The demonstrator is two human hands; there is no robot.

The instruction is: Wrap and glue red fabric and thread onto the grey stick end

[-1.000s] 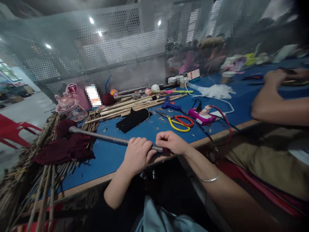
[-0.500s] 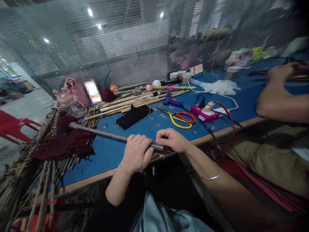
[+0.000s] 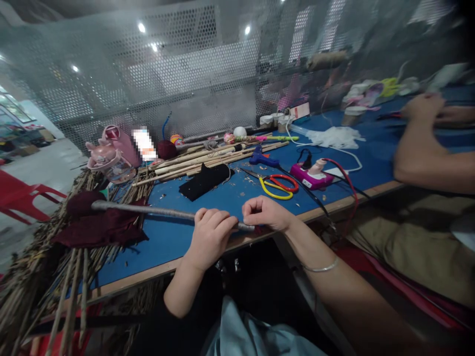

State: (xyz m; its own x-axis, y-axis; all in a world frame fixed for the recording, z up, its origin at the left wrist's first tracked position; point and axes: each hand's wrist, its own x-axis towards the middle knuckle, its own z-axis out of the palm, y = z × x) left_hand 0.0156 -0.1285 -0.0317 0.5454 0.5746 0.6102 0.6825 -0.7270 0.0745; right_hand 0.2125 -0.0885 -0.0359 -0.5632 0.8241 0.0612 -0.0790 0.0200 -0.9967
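Note:
My left hand (image 3: pixel 212 232) is closed around a long stick (image 3: pixel 143 208) wrapped in grey. A dark red ball (image 3: pixel 82 202) caps the stick's far left end, over a maroon cloth (image 3: pixel 104 230). The right tip of the stick, by the table's front edge, shows a dark red bit (image 3: pixel 261 229). My right hand (image 3: pixel 267 212) is closed, thumb and fingers pinched together just above that tip. What lies in the pinch is too small or hidden to make out.
Beyond my hands lie black cloth (image 3: pixel 205 182), scissors (image 3: pixel 276 188), a blue glue gun (image 3: pixel 263 157), a purple power strip (image 3: pixel 310 178) with cords, and wooden sticks (image 3: pixel 193 162). Dry stalks (image 3: pixel 33 267) cover the left end. At right, a co-worker's arm (image 3: pixel 426 148) rests at the table.
The stick has slid or turned slightly in my left hand, its ball end shifting left and down. My right hand stays pinched near the tip. The whole view has shifted slightly.

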